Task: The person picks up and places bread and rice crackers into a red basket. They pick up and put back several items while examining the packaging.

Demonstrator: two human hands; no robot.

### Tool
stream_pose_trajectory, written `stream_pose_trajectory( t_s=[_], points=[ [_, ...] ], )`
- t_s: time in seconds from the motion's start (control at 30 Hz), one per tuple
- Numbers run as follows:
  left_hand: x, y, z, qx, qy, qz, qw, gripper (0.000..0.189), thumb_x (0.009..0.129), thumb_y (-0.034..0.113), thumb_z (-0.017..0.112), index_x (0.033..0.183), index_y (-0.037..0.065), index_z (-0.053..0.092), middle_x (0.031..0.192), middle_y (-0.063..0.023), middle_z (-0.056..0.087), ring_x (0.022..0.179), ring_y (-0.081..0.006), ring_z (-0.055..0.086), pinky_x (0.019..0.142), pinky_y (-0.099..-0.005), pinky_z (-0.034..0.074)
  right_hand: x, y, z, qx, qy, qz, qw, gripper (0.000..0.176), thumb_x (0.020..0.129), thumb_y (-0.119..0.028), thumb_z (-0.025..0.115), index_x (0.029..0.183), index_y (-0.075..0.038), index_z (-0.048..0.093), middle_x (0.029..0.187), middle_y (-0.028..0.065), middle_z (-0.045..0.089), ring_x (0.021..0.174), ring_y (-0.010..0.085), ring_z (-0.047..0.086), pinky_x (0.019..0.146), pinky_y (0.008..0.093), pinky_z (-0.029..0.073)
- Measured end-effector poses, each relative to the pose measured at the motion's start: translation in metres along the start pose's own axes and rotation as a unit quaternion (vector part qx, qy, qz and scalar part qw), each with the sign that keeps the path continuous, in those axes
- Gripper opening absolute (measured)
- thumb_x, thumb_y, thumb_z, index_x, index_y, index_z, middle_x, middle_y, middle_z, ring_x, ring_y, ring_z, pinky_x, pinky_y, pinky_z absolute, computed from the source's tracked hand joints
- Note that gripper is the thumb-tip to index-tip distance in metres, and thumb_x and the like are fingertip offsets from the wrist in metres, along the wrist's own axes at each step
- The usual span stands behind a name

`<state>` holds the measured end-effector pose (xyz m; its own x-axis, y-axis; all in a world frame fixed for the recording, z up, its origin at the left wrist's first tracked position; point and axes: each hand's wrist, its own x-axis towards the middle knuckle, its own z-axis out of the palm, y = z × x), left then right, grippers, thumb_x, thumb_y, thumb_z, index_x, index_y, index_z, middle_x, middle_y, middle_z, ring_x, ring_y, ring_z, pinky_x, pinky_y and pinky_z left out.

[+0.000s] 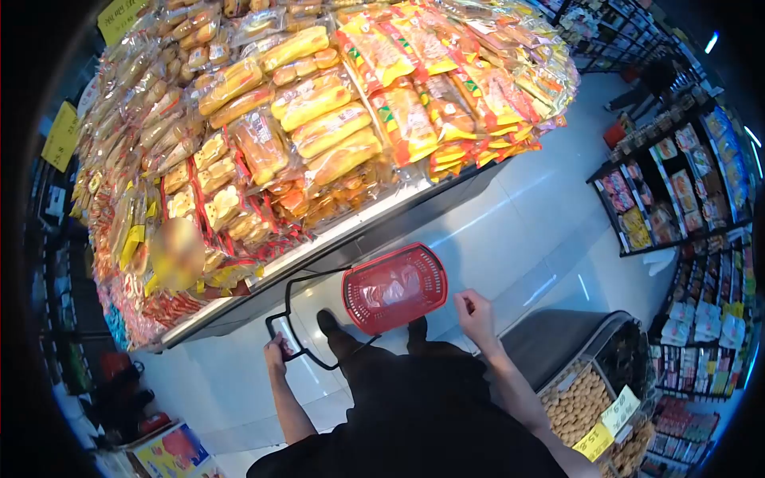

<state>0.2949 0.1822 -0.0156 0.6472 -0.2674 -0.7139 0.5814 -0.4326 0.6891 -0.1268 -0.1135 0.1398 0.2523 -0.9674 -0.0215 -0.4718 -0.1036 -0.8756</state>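
My left hand [276, 352] is closed around the grip of a long black handle [288, 307]. That handle belongs to a red plastic shopping basket [352, 301], which sits low in front of my feet with a clear plastic package [394, 285] inside. What the package contains is hard to make out. To the right of the basket, my right hand [476, 313] hangs with curled fingers and nothing visible in it, apart from the basket's rim.
Ahead stands a large display heaped with packaged breads [335, 119], its pale edge [319, 243] close to the basket. A bin of walnut-like goods [578, 402] with price cards is near my right arm. Stocked shelves [677, 183] line the right; a person [649, 84] stands farther off.
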Motion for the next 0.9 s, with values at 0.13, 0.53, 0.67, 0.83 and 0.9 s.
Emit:
stream_pose_trajectory(
  t_s=[0.13, 0.53, 0.67, 0.83, 0.9],
  points=[
    [-0.082, 0.017, 0.119, -0.05, -0.106, 0.018, 0.993, 0.025, 0.096, 0.025, 0.058, 0.08, 0.006, 0.056, 0.063, 0.0007, 0.046, 0.055, -0.0126, 0.047, 0.052, -0.0271, 0.041, 0.022, 0.002, -0.01, 0.046, -0.045, -0.038, 0.997, 0.017, 0.094, -0.014, 0.064, 0.084, 0.001, 0.064, 0.059, 0.0019, 0.054, 0.054, 0.0043, 0.048, 0.049, 0.0248, 0.04],
    [-0.16, 0.006, 0.382, -0.034, -0.319, 0.062, 0.945, 0.025, 0.088, 0.009, 0.057, 0.111, 0.0, 0.06, 0.094, -0.0064, 0.065, 0.084, -0.0148, 0.061, 0.072, -0.028, 0.048, 0.071, 0.009, 0.019, 0.014, -0.152, -0.111, 0.982, 0.019, 0.087, -0.011, 0.069, 0.101, -0.001, 0.06, 0.088, 0.0164, 0.064, 0.076, 0.0289, 0.064, 0.065, 0.039, 0.05],
    [-0.129, 0.01, 0.397, -0.025, -0.365, 0.044, 0.93, 0.023, 0.091, 0.008, 0.055, 0.112, 0.003, 0.06, 0.095, -0.0056, 0.065, 0.084, -0.0143, 0.061, 0.071, -0.0279, 0.048, 0.08, 0.042, 0.03, -0.089, -0.143, -0.094, 0.981, 0.043, 0.089, -0.021, 0.068, 0.124, -0.001, 0.054, 0.104, 0.0238, 0.064, 0.094, 0.04, 0.063, 0.084, 0.0457, 0.05],
    [-0.117, 0.035, 0.41, -0.096, -0.424, -0.062, 0.898, 0.022, 0.096, 0.012, 0.046, 0.108, 0.004, 0.063, 0.095, -0.0055, 0.063, 0.084, -0.0154, 0.06, 0.073, -0.0304, 0.047, 0.103, 0.071, 0.051, 0.084, -0.242, 0.18, 0.95, 0.045, 0.099, -0.023, 0.057, 0.136, 0.001, 0.046, 0.108, 0.0171, 0.065, 0.095, 0.0239, 0.066, 0.087, 0.0363, 0.052],
    [-0.121, 0.05, 0.41, -0.076, -0.443, -0.045, 0.892, 0.024, 0.099, 0.016, 0.044, 0.108, 0.004, 0.062, 0.095, -0.0062, 0.062, 0.085, -0.0164, 0.06, 0.075, -0.0318, 0.048, 0.111, 0.061, 0.047, 0.067, -0.249, 0.143, 0.956, 0.043, 0.101, -0.021, 0.055, 0.136, 0.0, 0.044, 0.107, 0.0128, 0.065, 0.093, 0.0168, 0.065, 0.084, 0.0326, 0.052]
  ],
)
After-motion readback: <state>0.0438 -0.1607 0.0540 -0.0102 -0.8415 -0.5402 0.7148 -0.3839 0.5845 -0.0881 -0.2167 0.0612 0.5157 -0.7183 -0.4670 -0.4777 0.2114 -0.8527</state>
